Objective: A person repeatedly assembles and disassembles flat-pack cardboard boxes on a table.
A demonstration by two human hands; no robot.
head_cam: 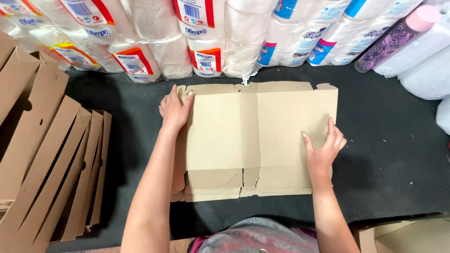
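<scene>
grey cloth [255, 236] of the person's clothing showed at the near edge, with both bare forearms reaching out from it over a dark mat [389, 154]. between the arms lay a stack of flat cardboard sheets [243, 136], unfolded box blanks, their short tabs fanned out along the near edge and their far edge notched.

the left hand [174, 110] rested on the stack's far left corner, fingers straight and close together, pressed flat on the top sheet with the fingertips at the far edge; it gripped nothing. the right hand [323, 146] lay on the right side of the top sheet near its right edge, fingers spread a little and flat, thumb pointing inward; whether any finger curled round the edge could not be told.

bare mat lay open to the right of the stack and in a narrow strip beyond it. to the left, well apart from the stack, more folded cardboard pieces [51, 164] leaned in an overlapping row.

farthest off, wrapped packs of paper rolls [197, 37] stood in a line along the mat's far edge, and a patterned bottle with a pink cap [398, 37] lay tilted against them at the right.
</scene>
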